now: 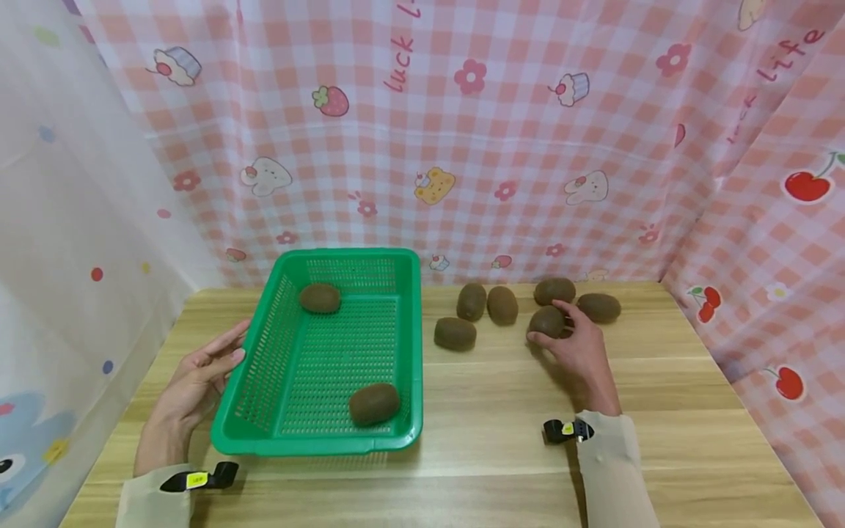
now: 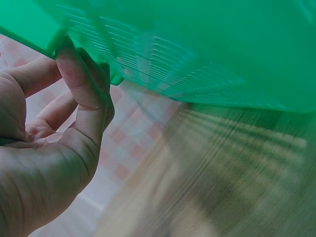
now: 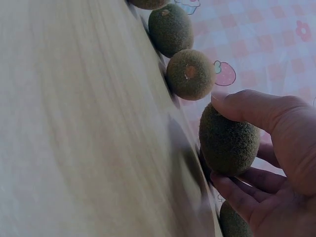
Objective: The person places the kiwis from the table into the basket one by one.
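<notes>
My left hand [image 1: 198,381] pinches the left rim of a green plastic basket [image 1: 409,352] between thumb and fingers. In the left wrist view, the basket wall [image 2: 197,54] stands above the wooden surface, so that side looks raised. Inside lie two brown kiwis, one kiwi [image 1: 320,298] at the far left and another kiwi [image 1: 374,404] at the near right. My right hand [image 1: 577,348] holds a kiwi [image 3: 228,140] between thumb and fingertips, low over the table. Right beside that hand lie a kiwi [image 1: 554,291] behind and a kiwi [image 1: 598,308] to the right.
Between basket and right hand, three more kiwis lie loosely grouped: one kiwi [image 1: 472,301], a second kiwi [image 1: 502,305] and a nearer kiwi [image 1: 455,334]. The wooden table [image 1: 488,455] ends at a pink checked curtain [image 1: 396,161] behind and at the right.
</notes>
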